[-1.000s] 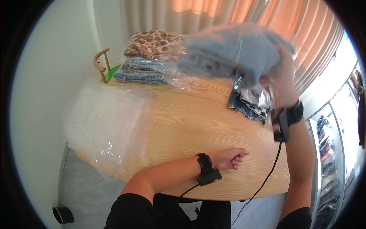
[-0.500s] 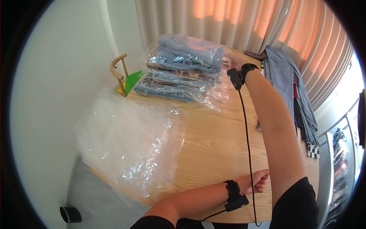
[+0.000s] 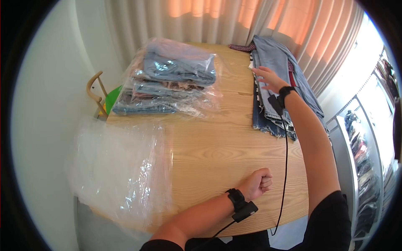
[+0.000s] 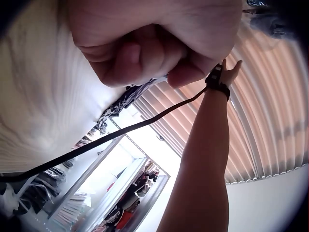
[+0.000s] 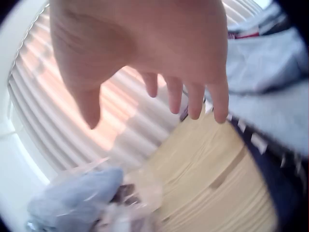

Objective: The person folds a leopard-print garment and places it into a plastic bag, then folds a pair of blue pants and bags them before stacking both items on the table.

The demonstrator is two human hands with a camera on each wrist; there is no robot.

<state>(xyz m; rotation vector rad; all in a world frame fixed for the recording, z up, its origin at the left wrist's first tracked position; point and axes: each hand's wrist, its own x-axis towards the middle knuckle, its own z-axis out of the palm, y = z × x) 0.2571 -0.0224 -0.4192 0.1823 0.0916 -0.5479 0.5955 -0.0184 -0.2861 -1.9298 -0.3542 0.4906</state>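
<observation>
My right hand (image 3: 270, 79) hovers over the left side of a pile of unbagged jeans (image 3: 274, 52) at the far right of the table. In the right wrist view its fingers (image 5: 195, 99) are spread apart and hold nothing. My left hand (image 3: 257, 184) is curled into a fist near the table's front edge. In the left wrist view its fingers (image 4: 145, 55) fold into the palm, with nothing visible in them. At the back left stands a stack of folded clothes in clear plastic bags (image 3: 178, 69), light blue denim on top.
Flat clear plastic bags (image 3: 117, 167) lie at the table's front left, overhanging its edge. A wooden chair (image 3: 93, 90) with a green seat stands beyond the left side. Curtains (image 3: 226, 25) hang behind the table (image 3: 217, 150). Clothes racks (image 3: 356, 142) are at the right. A black cable (image 3: 286, 167) hangs from my right wrist.
My right hand carried the bagged light blue denim left onto the bagged stack, let go, and moved back right over the jeans pile. My left hand stays curled near the front edge.
</observation>
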